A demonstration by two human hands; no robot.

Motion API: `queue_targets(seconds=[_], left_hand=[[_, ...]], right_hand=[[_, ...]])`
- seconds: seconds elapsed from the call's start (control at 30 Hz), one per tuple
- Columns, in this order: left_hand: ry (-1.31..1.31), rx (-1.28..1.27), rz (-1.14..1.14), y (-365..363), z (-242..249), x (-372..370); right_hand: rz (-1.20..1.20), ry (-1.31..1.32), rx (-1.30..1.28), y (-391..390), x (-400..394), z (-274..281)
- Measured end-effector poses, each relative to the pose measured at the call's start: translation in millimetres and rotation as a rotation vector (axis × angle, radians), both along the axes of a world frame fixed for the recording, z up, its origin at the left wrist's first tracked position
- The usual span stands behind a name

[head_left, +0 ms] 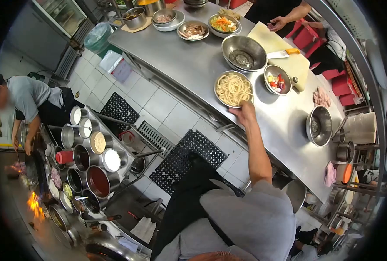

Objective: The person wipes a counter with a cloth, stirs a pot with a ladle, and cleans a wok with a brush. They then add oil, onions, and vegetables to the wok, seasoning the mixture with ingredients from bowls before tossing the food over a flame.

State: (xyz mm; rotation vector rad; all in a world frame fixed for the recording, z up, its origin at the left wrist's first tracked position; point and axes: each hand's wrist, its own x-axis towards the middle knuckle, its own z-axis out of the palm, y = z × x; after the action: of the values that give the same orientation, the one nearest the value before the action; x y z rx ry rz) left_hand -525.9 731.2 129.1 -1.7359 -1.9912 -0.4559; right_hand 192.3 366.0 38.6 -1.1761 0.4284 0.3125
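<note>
My right hand (244, 114) grips the near rim of a metal bowl of thick noodles (233, 88) at the edge of the steel table. The fingers under the bowl are hidden. Just beyond it stands a large metal bowl (244, 53), with a small bowl of cut red and pale vegetables (277, 80) to its right. My left hand is out of view.
Bowls of sliced meat (193, 31) and shredded vegetables (223, 24) stand farther back. A cleaver (283, 54) lies on the cutting board (269, 39), near another person's hand (280, 22). At left, a person (32, 93) works by an open flame (36, 206) and sauce pots (100, 182).
</note>
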Motion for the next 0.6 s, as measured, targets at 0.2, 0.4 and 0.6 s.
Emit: queue_targets(seconds=[0.2,0.4,0.6], left_hand=[[0.007,-0.013,0.021,-5,4,3],[0.014,-0.017,0.051,-15,14,-2],[0.009,-0.001,0.086,-22,18,-5]], right_hand=[[-0.051,0.128,0.594,14,-48,-12],[0.571,-0.158,0.01,144,51,-16],[0.092,0.09,0.168,231,252,-21]])
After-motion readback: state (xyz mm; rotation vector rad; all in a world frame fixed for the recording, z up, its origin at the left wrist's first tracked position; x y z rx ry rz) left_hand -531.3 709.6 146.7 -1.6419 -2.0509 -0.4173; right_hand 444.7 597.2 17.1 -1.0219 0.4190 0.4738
